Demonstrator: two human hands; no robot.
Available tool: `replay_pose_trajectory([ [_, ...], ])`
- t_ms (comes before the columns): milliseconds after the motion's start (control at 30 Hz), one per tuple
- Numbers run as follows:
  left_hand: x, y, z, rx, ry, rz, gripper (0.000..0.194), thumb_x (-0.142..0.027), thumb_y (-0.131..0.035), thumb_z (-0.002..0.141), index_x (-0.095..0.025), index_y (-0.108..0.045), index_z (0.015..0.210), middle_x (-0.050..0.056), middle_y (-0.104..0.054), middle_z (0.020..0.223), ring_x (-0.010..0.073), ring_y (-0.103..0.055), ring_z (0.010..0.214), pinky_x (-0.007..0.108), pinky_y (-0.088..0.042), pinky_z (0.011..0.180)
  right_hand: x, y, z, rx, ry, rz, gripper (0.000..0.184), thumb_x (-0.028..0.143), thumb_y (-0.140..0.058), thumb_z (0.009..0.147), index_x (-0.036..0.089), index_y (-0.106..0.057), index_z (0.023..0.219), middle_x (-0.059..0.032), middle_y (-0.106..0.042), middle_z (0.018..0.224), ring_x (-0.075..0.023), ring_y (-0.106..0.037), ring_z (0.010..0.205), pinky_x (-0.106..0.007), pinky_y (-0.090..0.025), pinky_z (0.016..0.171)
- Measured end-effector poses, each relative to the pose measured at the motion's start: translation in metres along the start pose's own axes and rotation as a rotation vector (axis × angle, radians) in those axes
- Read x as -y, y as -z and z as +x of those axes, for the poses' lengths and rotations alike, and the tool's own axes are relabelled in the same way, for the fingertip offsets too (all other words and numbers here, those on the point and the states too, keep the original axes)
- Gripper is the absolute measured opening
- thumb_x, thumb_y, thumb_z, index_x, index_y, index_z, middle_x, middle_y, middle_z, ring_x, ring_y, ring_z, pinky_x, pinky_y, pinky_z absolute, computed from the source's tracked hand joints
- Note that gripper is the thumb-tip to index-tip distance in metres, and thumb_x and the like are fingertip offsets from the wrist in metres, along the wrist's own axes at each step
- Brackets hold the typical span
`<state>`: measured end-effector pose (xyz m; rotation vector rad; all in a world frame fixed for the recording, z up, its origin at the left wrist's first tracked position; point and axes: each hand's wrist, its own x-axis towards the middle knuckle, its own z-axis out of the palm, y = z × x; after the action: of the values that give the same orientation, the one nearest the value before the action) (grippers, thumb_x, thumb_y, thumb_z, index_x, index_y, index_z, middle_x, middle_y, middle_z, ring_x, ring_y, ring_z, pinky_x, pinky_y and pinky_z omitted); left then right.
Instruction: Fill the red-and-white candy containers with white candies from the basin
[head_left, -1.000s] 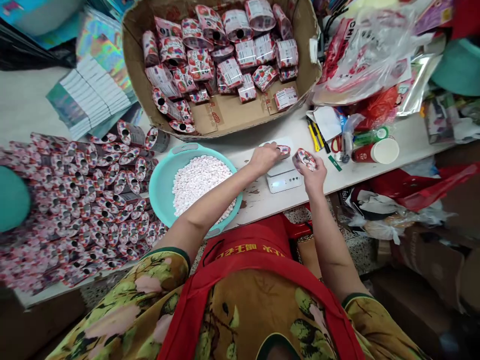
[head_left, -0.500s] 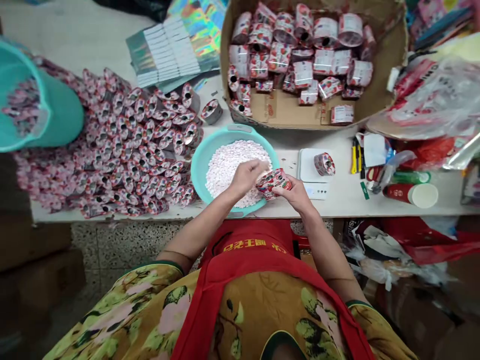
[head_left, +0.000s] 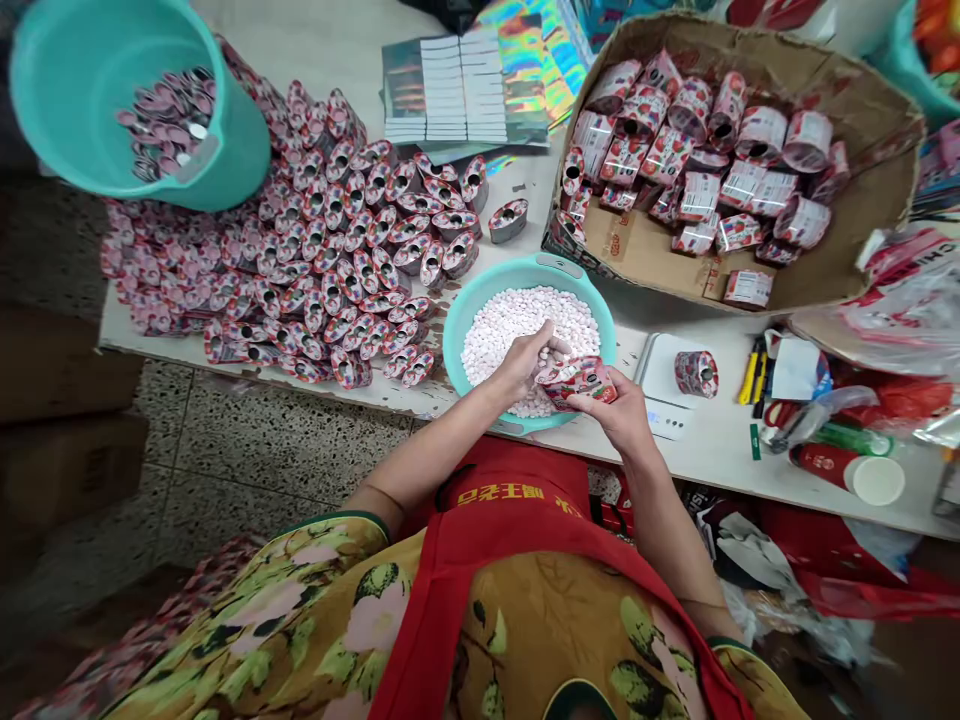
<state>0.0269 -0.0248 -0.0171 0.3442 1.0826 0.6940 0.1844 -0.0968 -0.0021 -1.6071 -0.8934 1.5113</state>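
Swung from scale (head_left: 657, 374) to bowl (head_left: 454, 340): right hand (head_left: 624, 408), fingers clamping a pouch (head_left: 577, 382), left hand (head_left: 526, 362), fingers half-curled, load unclear, so keep over the bowl

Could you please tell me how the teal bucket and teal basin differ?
The bucket is deep, while the basin is wide and shallow. The bucket holds small pink and grey pieces, the basin small white pieces. The left hand is over the basin but away from the bucket. Both are teal and open-topped.
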Motion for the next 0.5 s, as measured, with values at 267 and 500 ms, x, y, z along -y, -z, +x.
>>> replay_pose_trajectory([
  [267, 0.005, 0.007, 0.005, 0.019, 0.030, -0.027, 0.053, -0.062, -0.073, 0.081, -0.010, -0.068, 0.070, 0.004, -0.062, 0.059, 0.0107, -0.056, 0.048, 0.023, -0.042, 0.048, -0.005, -0.001, 0.007, -0.012, -0.041, 0.003, 0.052, 0.043, -0.093, 0.054, 0.018, -0.072, 0.095, -0.0025, -0.076, 0.086, -0.0169, -0.066, 0.072, -0.031, -0.056, 0.072],
  [500, -0.001, 0.038, -0.004, 0.029, -0.056, 0.021, 0.030, -0.039, -0.083, 0.073, -0.013, -0.070, 0.083, -0.008, -0.043, 0.050, 0.0014, -0.034, 0.036, 0.014, -0.018, 0.036, -0.027, -0.017, 0.003, -0.055, 0.014, 0.277, 0.070, 0.046, -0.096, 0.040, 0.022, -0.065, 0.097, -0.0031, -0.075, 0.100, -0.0221, -0.071, 0.093, -0.037, -0.058, 0.088],
])
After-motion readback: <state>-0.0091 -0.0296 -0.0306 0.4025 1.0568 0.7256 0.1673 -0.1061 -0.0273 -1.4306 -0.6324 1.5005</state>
